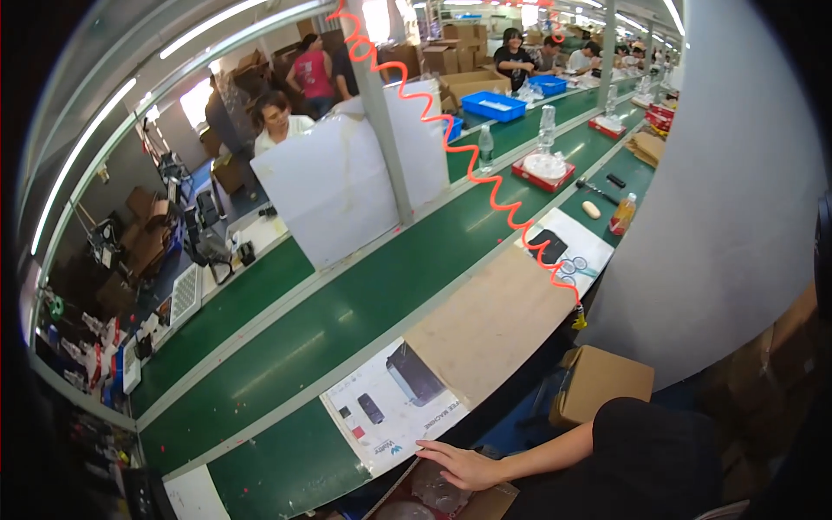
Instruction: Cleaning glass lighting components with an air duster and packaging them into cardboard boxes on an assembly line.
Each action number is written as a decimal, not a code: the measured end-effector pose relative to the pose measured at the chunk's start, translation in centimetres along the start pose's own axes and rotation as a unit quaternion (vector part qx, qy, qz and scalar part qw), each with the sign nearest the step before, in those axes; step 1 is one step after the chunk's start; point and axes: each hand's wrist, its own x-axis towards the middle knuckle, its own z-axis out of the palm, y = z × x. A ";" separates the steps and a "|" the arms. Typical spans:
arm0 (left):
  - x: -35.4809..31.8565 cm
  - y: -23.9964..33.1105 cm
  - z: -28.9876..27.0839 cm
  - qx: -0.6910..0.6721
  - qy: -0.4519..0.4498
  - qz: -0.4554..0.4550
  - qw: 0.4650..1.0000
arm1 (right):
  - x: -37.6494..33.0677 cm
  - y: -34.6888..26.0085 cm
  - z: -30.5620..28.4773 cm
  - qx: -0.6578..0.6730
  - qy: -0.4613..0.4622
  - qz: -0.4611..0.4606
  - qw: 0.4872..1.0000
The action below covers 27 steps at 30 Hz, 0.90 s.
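My right hand reaches in from the lower right, its forearm bare below a black sleeve. The fingers are stretched out and slightly apart, with nothing visible in them. The fingertips lie by the near edge of a flat white printed carton sheet on the bench; whether they touch it I cannot tell. Just beneath the hand is an open cardboard box holding clear, plastic-looking items, partly covered by the hand and cut off by the lower edge. My left hand is out of view.
A brown cardboard sheet covers the green bench. Beyond runs a green conveyor carrying a red tray with clear parts. A red coiled hose hangs across. Scissors and a bottle lie farther right. Co-workers sit beyond.
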 end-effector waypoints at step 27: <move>-22.6 -11.7 2.0 -0.173 0.102 -0.111 0.973 | -7.5 0.0 3.4 -0.145 -0.203 -0.066 0.966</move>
